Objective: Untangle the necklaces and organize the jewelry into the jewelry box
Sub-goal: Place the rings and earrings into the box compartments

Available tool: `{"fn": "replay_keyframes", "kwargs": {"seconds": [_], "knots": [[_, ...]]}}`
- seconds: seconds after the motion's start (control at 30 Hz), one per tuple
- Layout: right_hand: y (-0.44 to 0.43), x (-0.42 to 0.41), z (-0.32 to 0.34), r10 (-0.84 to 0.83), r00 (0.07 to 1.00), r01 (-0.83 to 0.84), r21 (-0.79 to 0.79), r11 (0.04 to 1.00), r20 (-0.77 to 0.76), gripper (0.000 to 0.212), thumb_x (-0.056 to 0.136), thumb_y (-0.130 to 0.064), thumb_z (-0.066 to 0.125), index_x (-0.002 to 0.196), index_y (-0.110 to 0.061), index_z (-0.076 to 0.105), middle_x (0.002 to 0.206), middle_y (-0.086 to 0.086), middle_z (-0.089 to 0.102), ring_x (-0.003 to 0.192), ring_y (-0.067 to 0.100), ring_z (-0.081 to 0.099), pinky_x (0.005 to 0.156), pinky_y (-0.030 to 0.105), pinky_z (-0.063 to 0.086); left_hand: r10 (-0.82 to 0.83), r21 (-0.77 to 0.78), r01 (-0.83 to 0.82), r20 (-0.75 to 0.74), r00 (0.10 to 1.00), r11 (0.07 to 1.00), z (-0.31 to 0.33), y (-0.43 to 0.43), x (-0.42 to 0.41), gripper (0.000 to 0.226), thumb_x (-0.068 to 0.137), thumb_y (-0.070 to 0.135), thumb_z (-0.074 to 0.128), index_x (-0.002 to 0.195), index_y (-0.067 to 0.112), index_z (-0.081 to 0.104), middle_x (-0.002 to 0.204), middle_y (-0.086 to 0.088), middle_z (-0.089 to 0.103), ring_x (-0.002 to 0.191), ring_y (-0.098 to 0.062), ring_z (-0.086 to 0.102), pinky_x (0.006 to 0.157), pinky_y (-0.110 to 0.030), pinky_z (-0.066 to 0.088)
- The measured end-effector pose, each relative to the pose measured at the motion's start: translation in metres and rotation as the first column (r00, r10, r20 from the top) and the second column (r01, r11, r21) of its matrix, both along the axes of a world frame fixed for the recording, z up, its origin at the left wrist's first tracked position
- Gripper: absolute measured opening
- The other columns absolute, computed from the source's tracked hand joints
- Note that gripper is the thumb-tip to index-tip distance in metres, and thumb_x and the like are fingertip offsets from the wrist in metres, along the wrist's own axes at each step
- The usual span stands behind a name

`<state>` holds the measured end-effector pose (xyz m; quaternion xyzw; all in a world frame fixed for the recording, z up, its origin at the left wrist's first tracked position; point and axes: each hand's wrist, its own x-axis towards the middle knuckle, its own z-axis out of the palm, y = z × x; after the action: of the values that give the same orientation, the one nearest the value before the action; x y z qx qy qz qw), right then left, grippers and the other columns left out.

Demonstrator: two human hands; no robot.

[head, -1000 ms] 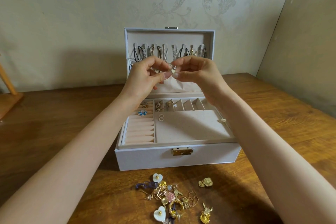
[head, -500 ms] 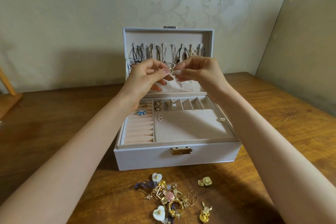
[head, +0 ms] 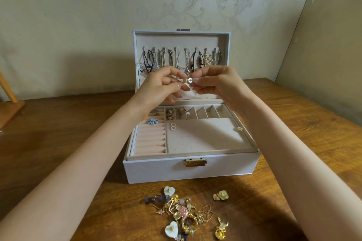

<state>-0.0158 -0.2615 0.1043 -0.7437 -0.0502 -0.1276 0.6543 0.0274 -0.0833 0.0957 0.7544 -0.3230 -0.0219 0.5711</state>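
A white jewelry box (head: 156, 170) stands open on the wooden table, lid upright. Several necklaces (head: 182, 58) hang from hooks inside the lid. Its tray holds a blue flower piece (head: 152, 121), a pink earring pair (head: 173, 126) and small gold pieces in the back slots (head: 172, 114). Above the tray, my left hand (head: 158, 86) and my right hand (head: 217, 84) meet fingertip to fingertip and pinch one small gold earring (head: 189, 80) between them. A pile of loose jewelry (head: 184, 211) lies on the table in front of the box.
A crumpled gold earring (head: 221, 195) lies apart from the pile at the right, a gold charm (head: 221, 228) near the front edge. Two white heart earrings (head: 169, 191) sit in the pile. A wooden stand (head: 9, 101) is at the far left. Walls close the back and right.
Both hands stay together over the box with the small gold piece. The fingers have shifted on it, and the left hand's lower fingers have spread out.
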Motion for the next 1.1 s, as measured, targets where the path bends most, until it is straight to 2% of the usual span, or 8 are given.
{"fn": "replay_keyframes", "kwargs": {"seconds": [0.2, 0.3, 0.47, 0.57, 0.7, 0.87, 0.97, 1.1], "knots": [[0.0, -0.002, 0.0, 0.075, 0.994, -0.073, 0.017, 0.997, -0.083, 0.008, 0.084, 0.002, 0.062, 0.085, -0.004, 0.068, 0.07, 0.005, 0.07, 0.065, 0.013, 0.066, 0.067, 0.021, 0.056, 0.098, 0.046, -0.11, 0.212, 0.972, 0.993, -0.007, -0.005, 0.0, 0.013, 0.085, 0.007, 0.065, 0.096, 0.014, 0.061, 0.08, -0.001, 0.065, 0.063, -0.007, 0.058, 0.048, -0.015, 0.047], [0.001, -0.002, -0.001, 0.086, 0.994, -0.087, -0.015, 0.996, -0.072, 0.008, 0.079, 0.002, 0.068, 0.086, -0.002, 0.067, 0.072, 0.007, 0.07, 0.065, 0.013, 0.067, 0.068, 0.021, 0.057, 0.094, 0.051, -0.109, 0.236, 0.967, 0.993, -0.008, -0.005, 0.0, 0.014, 0.085, 0.004, 0.065, 0.096, 0.012, 0.062, 0.081, -0.003, 0.064, 0.067, -0.012, 0.06, 0.05, -0.017, 0.051], [0.0, 0.002, -0.007, -0.041, 0.996, 0.068, -0.356, 0.932, 0.083, 0.016, 0.073, 0.007, 0.074, 0.077, -0.008, 0.068, 0.072, 0.01, 0.068, 0.06, 0.01, 0.065, 0.065, 0.021, 0.056, 0.013, 0.15, -0.029, 0.108, 0.994, 0.988, -0.009, -0.003, 0.004, 0.013, 0.089, 0.012, 0.06, 0.098, 0.021, 0.063, 0.097, -0.002, 0.065, 0.083, -0.011, 0.059, 0.056, -0.015, 0.048], [0.002, 0.006, -0.013, -0.06, 0.991, 0.117, -0.549, 0.828, 0.12, 0.02, 0.072, 0.006, 0.075, 0.073, -0.013, 0.069, 0.066, -0.003, 0.067, 0.057, -0.003, 0.061, 0.065, 0.015, 0.053, 0.061, 0.218, -0.099, 0.176, 0.982, 0.971, -0.017, -0.007, 0.005, 0.01, 0.086, 0.013, 0.065, 0.096, 0.017, 0.065, 0.094, 0.0, 0.067, 0.083, -0.01, 0.061, 0.061, -0.011, 0.046], [0.005, 0.01, -0.018, -0.053, 0.99, 0.131, -0.675, 0.726, 0.134, 0.018, 0.071, 0.008, 0.072, 0.076, -0.009, 0.072, 0.063, -0.017, 0.059, 0.055, -0.014, 0.055, 0.062, 0.004, 0.042, 0.056, 0.282, -0.128, 0.249, 0.967, 0.951, -0.024, -0.01, 0.007, 0.009, 0.083, 0.007, 0.068, 0.09, 0.012, 0.066, 0.095, -0.004, 0.07, 0.091, -0.016, 0.064, 0.084, -0.03, 0.052], [0.005, 0.009, -0.018, -0.012, 0.996, 0.075, -0.718, 0.692, 0.092, 0.016, 0.07, 0.009, 0.073, 0.075, -0.006, 0.07, 0.065, -0.012, 0.059, 0.056, -0.007, 0.056, 0.059, 0.007, 0.045, 0.022, 0.344, -0.128, 0.296, 0.955, 0.93, -0.026, -0.01, 0.009, 0.019, 0.079, 0.002, 0.067, 0.084, 0.02, 0.065, 0.092, 0.0, 0.069, 0.092, -0.02, 0.063, 0.086, -0.045, 0.051], [0.004, 0.009, -0.018, -0.03, 0.999, 0.047, -0.698, 0.715, 0.037, 0.024, 0.07, 0.008, 0.075, 0.069, -0.013, 0.065, 0.068, -0.004, 0.063, 0.06, 0.004, 0.059, 0.063, 0.019, 0.052, 0.016, 0.346, -0.124, 0.299, 0.954, 0.93, -0.026, -0.01, 0.009, 0.024, 0.077, -0.002, 0.066, 0.08, 0.022, 0.064, 0.089, 0.001, 0.068, 0.09, -0.02, 0.063, 0.085, -0.046, 0.051], [0.002, 0.007, -0.018, -0.02, 0.998, -0.02, -0.609, 0.793, -0.059, 0.023, 0.072, 0.009, 0.073, 0.071, -0.012, 0.064, 0.068, 0.003, 0.066, 0.051, 0.0, 0.061, 0.056, 0.016, 0.052, 0.008, 0.323, -0.111, 0.306, 0.952, 0.94, -0.027, -0.011, 0.008, 0.02, 0.076, -0.006, 0.066, 0.087, 0.01, 0.067, 0.09, -0.002, 0.068, 0.088, -0.019, 0.063, 0.084, -0.042, 0.051]]}}
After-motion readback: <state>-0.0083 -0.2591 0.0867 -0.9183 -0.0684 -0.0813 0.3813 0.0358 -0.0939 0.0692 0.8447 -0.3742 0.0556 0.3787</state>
